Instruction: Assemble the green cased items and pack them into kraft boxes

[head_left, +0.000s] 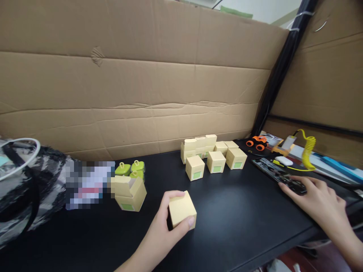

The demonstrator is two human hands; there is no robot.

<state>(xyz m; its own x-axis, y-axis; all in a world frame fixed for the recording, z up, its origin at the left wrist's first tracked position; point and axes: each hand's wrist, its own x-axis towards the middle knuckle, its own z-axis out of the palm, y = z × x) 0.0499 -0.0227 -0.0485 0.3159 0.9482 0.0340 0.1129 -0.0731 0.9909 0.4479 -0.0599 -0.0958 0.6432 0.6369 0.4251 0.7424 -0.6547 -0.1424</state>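
Note:
My left hand (167,223) is closed around a small pale yellow cardboard box (182,207), thumb on the near side, fingers on the far side. My right hand (321,200) reaches over a smartphone (272,172) lying at the right of the table, its thumb at the near edge and index finger at the far edge. Left of my left hand stands an open box (133,196) with its flap up. Behind it sit several green containers (123,169) with loop handles. Further back, closed boxes (195,167) with green labels stand near open-topped ones (200,146).
Cardboard walls (141,83) rise behind and to the right of the black table (227,211). A camouflage-patterned bag (51,181) fills the left side. At the right lie an orange toy truck (257,143), a yellow coiled cord (308,151) and a white case (286,161).

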